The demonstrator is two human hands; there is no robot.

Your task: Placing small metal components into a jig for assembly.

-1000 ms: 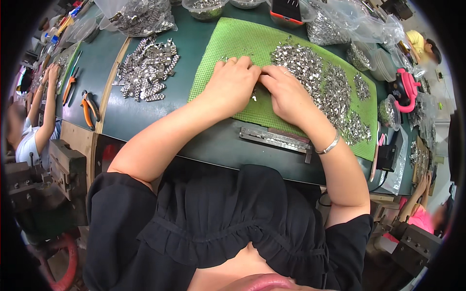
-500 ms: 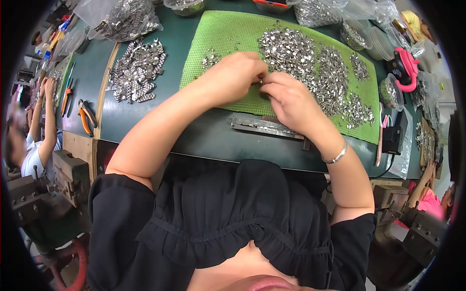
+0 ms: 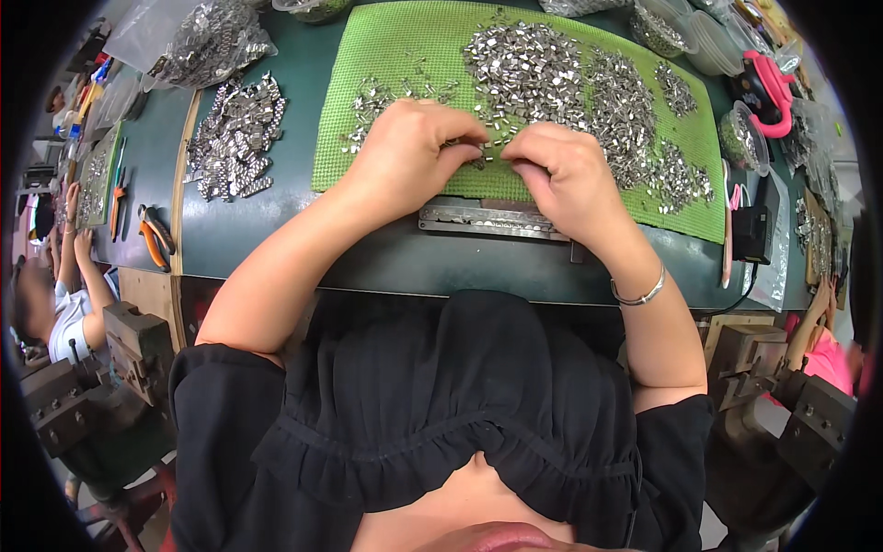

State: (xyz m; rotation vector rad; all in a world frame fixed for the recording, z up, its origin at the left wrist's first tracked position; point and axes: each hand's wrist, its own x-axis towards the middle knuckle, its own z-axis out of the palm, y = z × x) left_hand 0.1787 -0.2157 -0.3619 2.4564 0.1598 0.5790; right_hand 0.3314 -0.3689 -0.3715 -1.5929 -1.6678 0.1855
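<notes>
My left hand (image 3: 414,152) is closed in a pinch over the green textured mat (image 3: 336,152). A small dark metal watch-band link (image 3: 478,164) shows at its fingertips. Across a narrow gap, my right hand (image 3: 567,170) is also pinched, thumb against forefinger; what it holds, if anything, is too small to make out. Just beyond the fingers lies a big heap of shiny metal links (image 3: 524,69), with a thinner scatter of small pieces (image 3: 368,101) by my left hand. A slotted metal bar fixture (image 3: 492,221) lies along the mat's near edge, below both hands.
Assembled metal band strips (image 3: 237,138) are piled left of the mat, near orange-handled pliers (image 3: 154,239). Further heaps of small parts (image 3: 625,120) cover the mat's right side. Plastic tubs (image 3: 662,32) and a pink-handled black object (image 3: 768,92) stand beyond. Co-workers sit at both sides.
My hands were together at the fingertips and have drawn apart, leaving a small gap. The view has shifted slightly, showing more loose pieces near my left hand.
</notes>
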